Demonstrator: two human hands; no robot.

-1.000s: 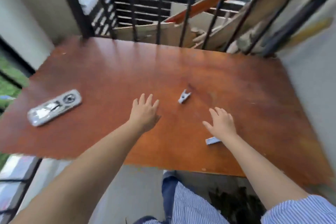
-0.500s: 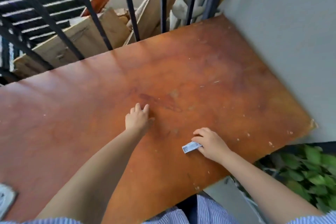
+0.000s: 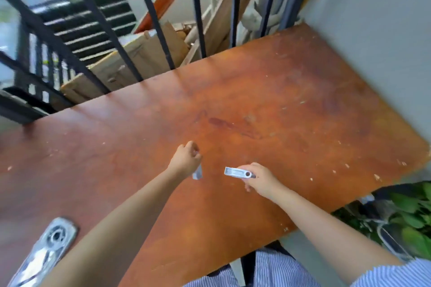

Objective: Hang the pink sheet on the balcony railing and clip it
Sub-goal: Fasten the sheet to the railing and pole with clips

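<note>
Over the reddish-brown wooden table [image 3: 291,105], my right hand [image 3: 261,180] pinches a pale grey clothes clip [image 3: 238,172] that points left. My left hand [image 3: 186,158] is curled around a second pale clip [image 3: 197,173], whose end sticks out below the fist. Both hands hover just above the tabletop near its front edge. The black balcony railing [image 3: 161,37] runs along the far side of the table. No pink sheet is in view.
A shiny silver oblong object [image 3: 44,254] lies at the table's front left. Cardboard and wooden planks [image 3: 149,56] are stacked behind the railing bars. A grey wall [image 3: 377,30] borders the table on the right, with green plants [image 3: 410,221] below it.
Both hands reached down onto the two clips lying on the table and lifted them. The view swung right and then back a little.
</note>
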